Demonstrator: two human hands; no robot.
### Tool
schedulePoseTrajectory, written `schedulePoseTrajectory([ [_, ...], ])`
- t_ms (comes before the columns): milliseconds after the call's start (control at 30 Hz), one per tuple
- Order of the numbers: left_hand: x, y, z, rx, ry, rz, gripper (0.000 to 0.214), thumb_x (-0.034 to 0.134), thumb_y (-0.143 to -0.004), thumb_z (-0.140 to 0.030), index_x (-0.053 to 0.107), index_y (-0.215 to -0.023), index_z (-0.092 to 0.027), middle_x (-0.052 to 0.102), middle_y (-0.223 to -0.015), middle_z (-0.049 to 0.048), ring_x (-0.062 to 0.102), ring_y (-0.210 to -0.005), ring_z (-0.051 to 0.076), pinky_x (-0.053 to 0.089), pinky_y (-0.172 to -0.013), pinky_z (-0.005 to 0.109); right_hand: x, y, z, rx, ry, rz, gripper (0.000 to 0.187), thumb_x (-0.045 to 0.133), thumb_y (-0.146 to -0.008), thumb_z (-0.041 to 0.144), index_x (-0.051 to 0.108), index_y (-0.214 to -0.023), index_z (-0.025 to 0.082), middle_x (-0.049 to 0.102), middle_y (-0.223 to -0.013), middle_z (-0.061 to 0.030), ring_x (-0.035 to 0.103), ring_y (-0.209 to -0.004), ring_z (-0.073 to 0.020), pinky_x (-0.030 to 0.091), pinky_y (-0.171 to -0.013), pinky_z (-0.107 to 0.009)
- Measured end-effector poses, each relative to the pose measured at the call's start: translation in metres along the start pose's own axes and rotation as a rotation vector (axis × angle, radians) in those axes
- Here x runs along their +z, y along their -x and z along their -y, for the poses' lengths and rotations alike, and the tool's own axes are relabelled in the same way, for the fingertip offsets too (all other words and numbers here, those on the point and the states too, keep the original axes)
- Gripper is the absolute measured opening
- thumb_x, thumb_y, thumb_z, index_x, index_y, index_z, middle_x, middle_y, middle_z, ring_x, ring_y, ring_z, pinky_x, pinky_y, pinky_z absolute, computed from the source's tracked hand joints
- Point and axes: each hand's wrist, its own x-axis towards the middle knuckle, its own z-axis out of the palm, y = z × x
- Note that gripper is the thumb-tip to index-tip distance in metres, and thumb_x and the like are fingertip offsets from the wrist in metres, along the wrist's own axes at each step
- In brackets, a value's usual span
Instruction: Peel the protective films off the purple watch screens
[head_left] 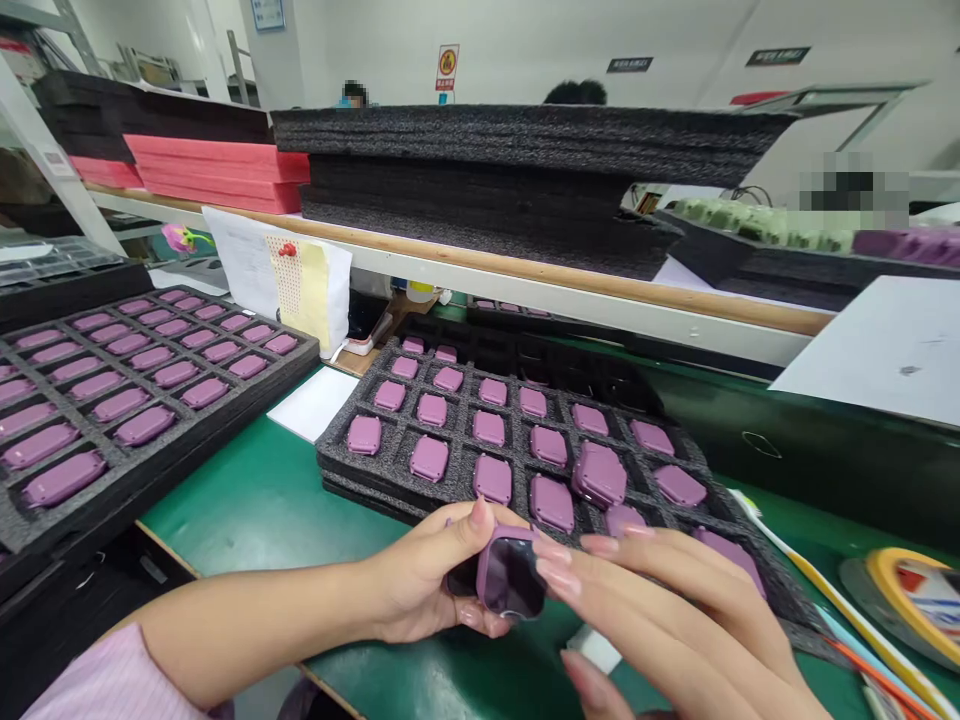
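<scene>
presently grips a rounded, purple-framed, black-screened case (516, 578) with the left hand (435, 562) in front of a gridded black foam tray (367, 490), and extends the unclenched fingers of the right hand (679, 605) beside that case.

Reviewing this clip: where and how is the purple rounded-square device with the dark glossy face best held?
Probably by its purple rim, pinched from the left between thumb and fingers, as the left hand does. The dark glossy face is turned toward the camera, so a rim grip leaves it mostly uncovered; the right hand crowds the opposite edge.
</scene>
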Motion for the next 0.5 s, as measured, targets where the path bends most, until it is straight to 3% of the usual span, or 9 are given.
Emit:
schedulePoseTrajectory([
  [167,-0.005,-0.002,0.003,0.018,-0.040,-0.001,0.063,0.071,-0.076,-0.071,0.065,-0.102,-0.013,0.066,-0.076,0.0033,0.050,-0.041,0.005,0.024,-0.034,0.017,0.012,-0.005,-0.006,-0.049,0.080,-0.040,0.036,0.051,-0.087,0.000,0.064,-0.118,0.013,0.078,-0.103,-0.0088,0.068,-0.109,-0.0222,0.048,-0.108,-0.041],
  [300,-0.006,-0.002,0.003,-0.009,-0.074,-0.013,0.068,0.072,-0.072,-0.073,0.066,-0.101,-0.012,0.069,-0.082,0.0060,0.052,-0.042,0.006,0.024,-0.035,0.018,0.013,-0.007,-0.012,0.043,0.067,-0.051,0.037,0.052,-0.090,0.000,0.059,-0.124,0.011,0.074,-0.111,-0.0129,0.064,-0.114,-0.0235,0.046,-0.108,-0.042],
  [433,-0.005,0.000,0.003,-0.005,-0.092,-0.009,0.067,0.070,-0.074,-0.074,0.065,-0.100,-0.013,0.068,-0.081,0.0048,0.049,-0.040,0.004,0.023,-0.034,0.018,0.006,-0.007,-0.007,0.051,-0.009,-0.068,0.035,0.057,-0.092,0.004,0.059,-0.125,0.016,0.071,-0.102,-0.0107,0.066,-0.100,-0.0225,0.054,-0.092,-0.038],
  [500,-0.003,0.000,0.003,0.011,-0.102,-0.020,0.066,0.070,-0.073,-0.075,0.063,-0.095,-0.014,0.066,-0.076,0.0028,0.046,-0.039,0.004,0.022,-0.034,0.018,0.007,-0.007,-0.001,0.061,-0.070,0.009,0.036,0.063,-0.095,0.018,0.057,-0.131,0.017,0.069,-0.092,-0.0079,0.066,-0.085,-0.0199,0.057,-0.078,-0.033],
])
